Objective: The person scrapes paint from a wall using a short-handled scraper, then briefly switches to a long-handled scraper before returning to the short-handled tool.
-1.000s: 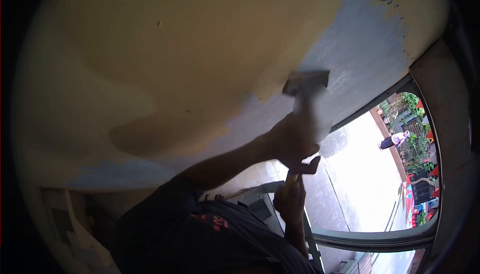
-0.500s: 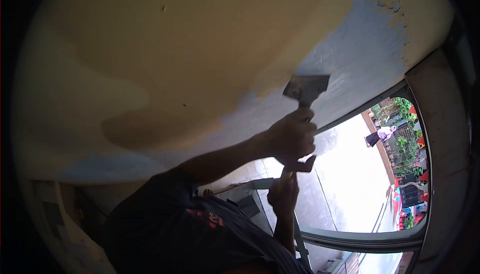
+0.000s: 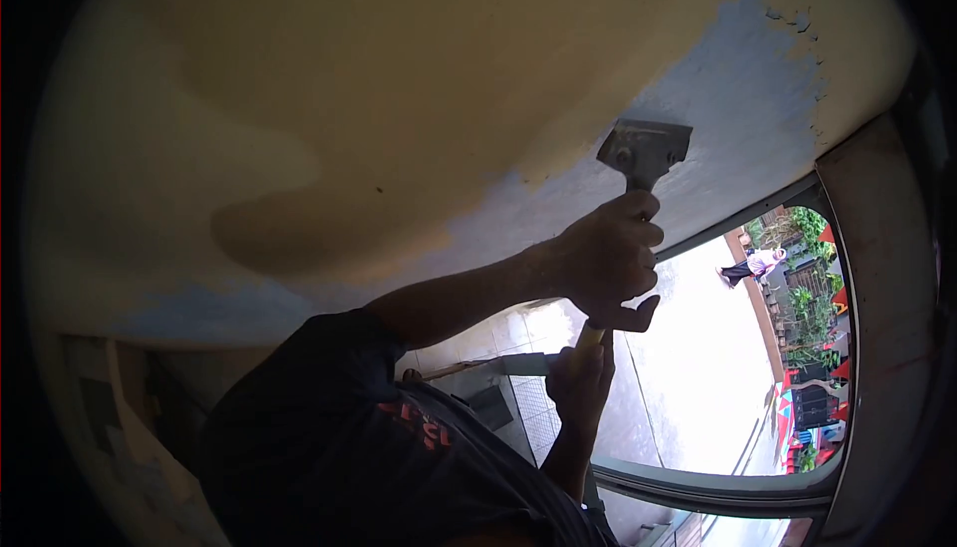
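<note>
My left hand [image 3: 608,258] is closed around the neck of a wide-bladed scraper [image 3: 648,153], with one digit sticking out at its lower side. The flat metal blade lies at the bared grey-blue patch [image 3: 743,78] of a yellow painted surface [image 3: 399,78], close to the edge of the paint. Whether the blade touches cannot be made out. Below that hand, my right hand [image 3: 580,377] grips a yellow handle [image 3: 592,338] in line with the blade. The left hand covers the part between.
Cracked, lifting paint flakes [image 3: 797,20] edge the bared patch. A window frame [image 3: 728,482] borders a bright paved area [image 3: 698,338]. Outside, a person [image 3: 758,266] is by green plants [image 3: 807,308] and red pennants [image 3: 839,298]. A tiled surface [image 3: 533,417] is below my arms.
The scraper and both hands have shifted up and to the right in the view, along the bared patch. The camera's view has moved slightly too. Both grips stay closed.
</note>
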`<state>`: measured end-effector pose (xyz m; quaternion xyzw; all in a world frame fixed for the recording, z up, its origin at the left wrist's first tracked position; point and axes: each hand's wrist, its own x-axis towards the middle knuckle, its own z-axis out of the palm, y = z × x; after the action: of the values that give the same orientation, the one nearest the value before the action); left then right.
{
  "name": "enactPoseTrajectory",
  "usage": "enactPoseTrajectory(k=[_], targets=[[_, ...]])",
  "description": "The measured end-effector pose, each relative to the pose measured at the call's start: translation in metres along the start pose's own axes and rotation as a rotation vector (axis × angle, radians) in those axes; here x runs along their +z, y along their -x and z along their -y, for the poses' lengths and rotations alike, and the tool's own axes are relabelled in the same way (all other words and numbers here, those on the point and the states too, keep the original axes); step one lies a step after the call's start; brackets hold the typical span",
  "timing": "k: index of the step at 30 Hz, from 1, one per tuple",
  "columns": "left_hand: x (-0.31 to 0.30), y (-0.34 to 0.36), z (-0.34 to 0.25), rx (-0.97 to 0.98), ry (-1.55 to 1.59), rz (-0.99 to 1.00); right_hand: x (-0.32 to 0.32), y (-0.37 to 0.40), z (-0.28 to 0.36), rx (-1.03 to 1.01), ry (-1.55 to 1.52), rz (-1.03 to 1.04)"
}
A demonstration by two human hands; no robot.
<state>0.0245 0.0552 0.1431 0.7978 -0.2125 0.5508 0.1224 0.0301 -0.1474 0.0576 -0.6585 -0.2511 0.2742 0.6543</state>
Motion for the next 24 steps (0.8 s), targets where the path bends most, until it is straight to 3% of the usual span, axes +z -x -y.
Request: enactPoseTrajectory(k=[1, 3, 4, 5, 7, 9, 11, 13, 14, 15, 17, 18, 19, 21, 23, 24], targets=[[0.0, 0.003, -0.002, 0.008, -0.024, 0.008, 0.001, 0.004, 0.002, -0.007, 0.094, -0.017], [0.02, 0.039, -0.008, -0.034, -0.033, 0.052, -0.003, 0.011, -0.021, -0.207, 0.445, -0.006], [0.023, 0.051, -0.012, -0.078, -0.024, 0.097, 0.003, 0.011, -0.022, -0.16, 0.448, -0.001], [0.025, 0.055, -0.011, -0.09, -0.018, 0.121, 0.001, 0.007, -0.021, 0.06, 0.171, -0.005], [0.024, 0.041, -0.004, -0.027, -0.03, 0.084, -0.008, 0.001, -0.033, -0.09, 0.547, -0.032], [0.021, 0.023, 0.001, -0.022, -0.033, 0.056, -0.009, -0.008, -0.011, -0.063, 0.367, -0.015], [0.02, 0.017, -0.001, -0.048, -0.019, 0.043, -0.021, -0.002, -0.019, 0.087, 0.046, 0.0], [0.026, 0.035, -0.009, -0.066, -0.044, 0.099, -0.009, 0.01, -0.02, -0.16, 0.488, -0.036], [0.031, 0.044, -0.01, -0.09, -0.024, 0.099, -0.004, 0.011, -0.014, 0.011, 0.116, 0.007], [0.03, 0.041, -0.006, -0.084, -0.026, 0.099, -0.004, 0.006, -0.017, -0.056, 0.28, 0.027], [0.033, 0.037, -0.004, -0.06, -0.057, 0.103, -0.016, 0.001, -0.026, 0.11, -0.028, -0.026], [0.028, 0.027, -0.002, -0.056, -0.06, 0.081, -0.008, -0.004, -0.011, -0.028, 0.185, -0.027], [0.028, 0.022, 0.001, -0.045, -0.01, 0.027, -0.013, -0.004, -0.013, 0.024, 0.031, 0.01], [0.022, 0.022, -0.006, -0.063, -0.04, 0.075, -0.013, -0.003, -0.019, -0.217, 0.398, -0.025], [0.029, 0.035, -0.008, -0.079, -0.036, 0.062, -0.013, 0.002, -0.02, 0.001, 0.019, 0.034], [0.029, 0.035, -0.006, -0.104, -0.005, 0.075, -0.01, -0.004, -0.018, -0.099, 0.163, 0.069]])
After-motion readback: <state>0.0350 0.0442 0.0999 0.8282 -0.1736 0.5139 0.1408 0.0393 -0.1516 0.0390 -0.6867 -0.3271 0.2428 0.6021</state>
